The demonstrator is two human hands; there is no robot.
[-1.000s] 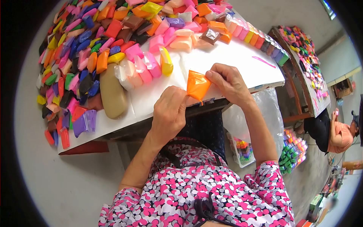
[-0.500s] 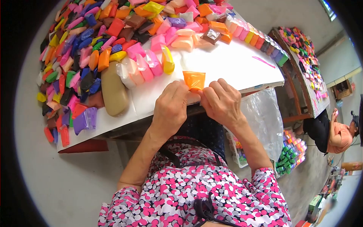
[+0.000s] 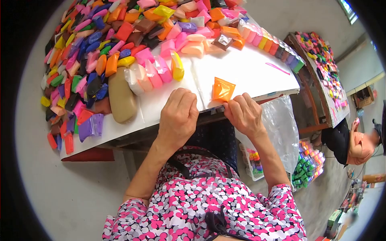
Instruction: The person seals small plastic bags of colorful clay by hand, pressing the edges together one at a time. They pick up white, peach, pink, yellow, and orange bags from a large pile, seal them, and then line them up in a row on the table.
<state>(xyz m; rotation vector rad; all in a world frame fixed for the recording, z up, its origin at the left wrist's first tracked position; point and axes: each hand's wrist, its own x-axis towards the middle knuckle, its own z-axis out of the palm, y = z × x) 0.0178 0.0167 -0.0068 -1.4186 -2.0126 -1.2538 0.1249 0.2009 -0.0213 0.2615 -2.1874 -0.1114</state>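
A small clear packet of soft orange clay (image 3: 223, 89) stands tilted near the front edge of the white tabletop. My right hand (image 3: 244, 116) is closed in a pinch at its lower right corner. To the left, my left hand (image 3: 179, 114) is curled shut, apart from the packet; whatever it may hold is hidden behind the fingers. Left of that hand lies a smooth olive-tan block (image 3: 122, 96). Beside the block, a row of pale and pink packets (image 3: 148, 76) ends in a yellow packet (image 3: 177, 67).
A large pile of coloured packets (image 3: 100, 40) covers the table's left and back. Rows of packets (image 3: 273, 44) line the far right edge, near a pink strip (image 3: 277, 68). Clear plastic (image 3: 277, 124) hangs below, beside a white crate (image 3: 251, 162). Another person (image 3: 358, 144) sits at right.
My hands have moved apart. The orange packet has shifted right and tilted, staying with my right hand, while my left hand has come off it and moved slightly left.
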